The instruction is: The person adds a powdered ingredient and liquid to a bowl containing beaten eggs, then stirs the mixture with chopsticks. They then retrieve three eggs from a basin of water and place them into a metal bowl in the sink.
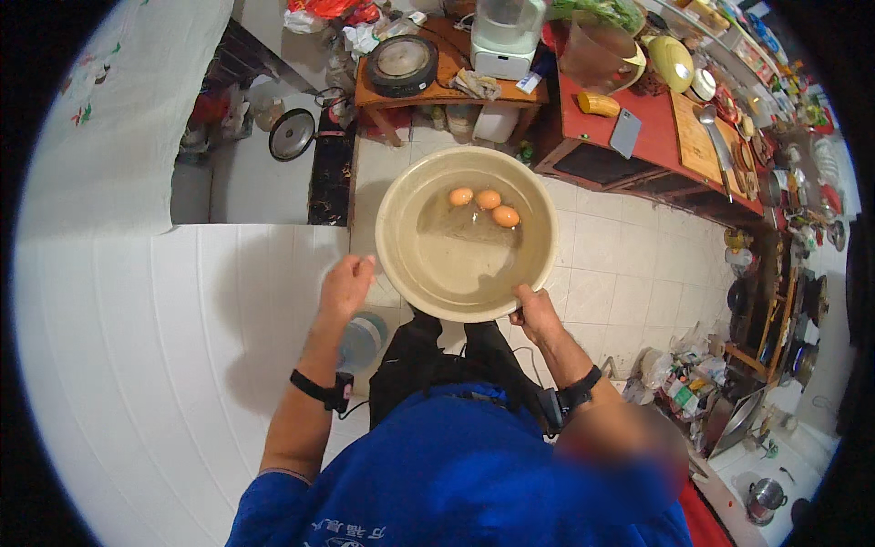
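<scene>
The beige basin hangs at the centre of the frame, its lower-right rim pinched by the right hand — thumb over the edge, a grip that seems meant to bear its weight. The left hand curls just beside the lower-left rim; whether its fingertips press together or touch, I cannot tell. Three eggs cluster toward the basin's upper side in shallow liquid — perhaps because it tilts that way.

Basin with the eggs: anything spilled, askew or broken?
Nothing looks spilled or broken; the three eggs lie inside the basin. Slightly odd for so wide a vessel: only the right hand clearly grips it; the left hand is curled alongside.
</scene>
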A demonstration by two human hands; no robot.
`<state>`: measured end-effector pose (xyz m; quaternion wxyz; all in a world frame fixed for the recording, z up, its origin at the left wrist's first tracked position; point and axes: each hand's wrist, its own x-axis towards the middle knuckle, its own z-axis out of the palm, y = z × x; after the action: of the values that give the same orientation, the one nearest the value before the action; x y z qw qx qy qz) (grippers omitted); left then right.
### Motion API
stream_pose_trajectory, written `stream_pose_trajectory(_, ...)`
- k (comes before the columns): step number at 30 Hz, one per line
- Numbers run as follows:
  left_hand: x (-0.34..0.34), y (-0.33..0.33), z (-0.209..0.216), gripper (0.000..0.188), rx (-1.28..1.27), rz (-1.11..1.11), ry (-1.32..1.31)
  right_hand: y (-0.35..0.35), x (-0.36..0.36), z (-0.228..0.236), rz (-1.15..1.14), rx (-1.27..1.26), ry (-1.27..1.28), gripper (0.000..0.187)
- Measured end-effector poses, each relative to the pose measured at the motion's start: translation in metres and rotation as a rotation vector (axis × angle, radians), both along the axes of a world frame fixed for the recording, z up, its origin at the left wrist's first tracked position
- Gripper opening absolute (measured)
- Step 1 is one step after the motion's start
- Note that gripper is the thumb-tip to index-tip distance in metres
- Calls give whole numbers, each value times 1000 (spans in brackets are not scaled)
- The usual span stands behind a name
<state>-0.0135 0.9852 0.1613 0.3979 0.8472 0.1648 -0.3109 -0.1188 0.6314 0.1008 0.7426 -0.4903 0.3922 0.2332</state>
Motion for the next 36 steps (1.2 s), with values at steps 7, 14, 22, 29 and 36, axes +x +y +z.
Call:
stream_pose_trajectory(7,57,-93,-19,42,64,-494,-300,8,-27,16,-11,-65,-23,26)
stream_pose_trajectory(14,54,-116,-79,58,348,-680,-335,27,-55,20,22,-39,-3,30)
stream_pose_trajectory(22,25,-111,-108,64,410,-686,-259,45,-71,23,168,-123,39,30)
stream_pose_trajectory(29,22,-106,-116,55,460,-675,-220,51,-68,31,208,-100,38,29)
stream_pose_trajectory(36,19,-89,-113,51,421,-646,-165,47,-62,34,255,-87,53,30)
